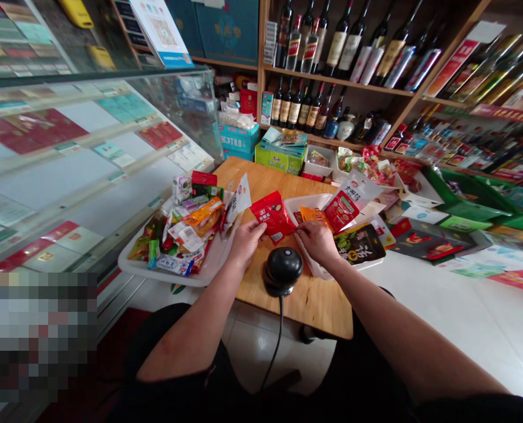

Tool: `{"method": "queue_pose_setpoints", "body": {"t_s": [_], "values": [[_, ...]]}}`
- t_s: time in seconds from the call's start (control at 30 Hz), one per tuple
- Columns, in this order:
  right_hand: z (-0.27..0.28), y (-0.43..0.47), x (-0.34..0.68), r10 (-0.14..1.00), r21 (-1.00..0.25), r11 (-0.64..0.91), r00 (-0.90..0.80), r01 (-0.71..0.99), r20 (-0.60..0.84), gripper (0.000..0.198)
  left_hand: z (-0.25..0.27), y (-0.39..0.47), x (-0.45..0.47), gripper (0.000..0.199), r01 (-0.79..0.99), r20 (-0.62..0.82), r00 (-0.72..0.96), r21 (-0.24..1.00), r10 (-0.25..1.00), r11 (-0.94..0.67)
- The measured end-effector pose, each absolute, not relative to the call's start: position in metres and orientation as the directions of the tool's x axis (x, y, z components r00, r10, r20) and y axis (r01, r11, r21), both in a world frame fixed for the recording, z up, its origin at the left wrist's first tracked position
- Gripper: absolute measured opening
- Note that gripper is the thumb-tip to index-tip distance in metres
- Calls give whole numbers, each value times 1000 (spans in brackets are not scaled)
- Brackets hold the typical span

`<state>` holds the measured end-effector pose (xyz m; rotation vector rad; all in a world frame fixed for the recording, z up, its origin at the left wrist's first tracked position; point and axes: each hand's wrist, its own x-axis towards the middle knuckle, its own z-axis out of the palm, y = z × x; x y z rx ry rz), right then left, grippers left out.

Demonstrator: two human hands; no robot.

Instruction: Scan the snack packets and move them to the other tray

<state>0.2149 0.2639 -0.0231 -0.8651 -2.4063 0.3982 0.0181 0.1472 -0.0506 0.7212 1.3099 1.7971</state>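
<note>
A red snack packet is stretched between my two hands above the wooden table. My left hand pinches its left edge, and my right hand pinches its lower right corner. Just below the packet stands a round black scanner with a cable running down toward me. To the left, a white tray is heaped with many-coloured snack packets. On the right, a second white tray holds a red and white packet, an orange packet and a black packet.
A glass display counter runs along the left. Behind the wooden table are a green box and a small white bin. Shelves of wine bottles rise at the back. Green crates and boxes stand at right.
</note>
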Motion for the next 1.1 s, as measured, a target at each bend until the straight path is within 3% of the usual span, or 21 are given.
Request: {"method": "queue_pose_setpoints", "body": {"t_s": [0.23, 0.5, 0.63, 0.8, 0.93, 1.1], "values": [[-21, 263, 220, 678, -456, 730, -625, 509, 386, 15, -50, 142, 19, 36, -174, 1, -562, 977, 827, -120], [-15, 258, 221, 701, -385, 712, -615, 587, 361, 16, -61, 150, 18, 33, -150, 20, -571, 980, 821, -128], [-11, 257, 221, 778, -569, 614, -541, 547, 320, 17, -55, 150, 19, 33, -230, -2, -543, 962, 839, -147], [0, 254, 218, 892, -950, 205, -445, 235, 83, 16, -48, 143, 26, 33, -232, 53, -472, 955, 880, -182], [13, 247, 219, 893, -1000, 24, -450, 13, 15, 26, -45, 140, 31, 32, -228, 61, -396, 960, 916, -162], [25, 244, 236, 897, -997, 78, -437, -1, 70, 28, -41, 139, 32, 39, -275, 1, -396, 954, 918, -119]]}}
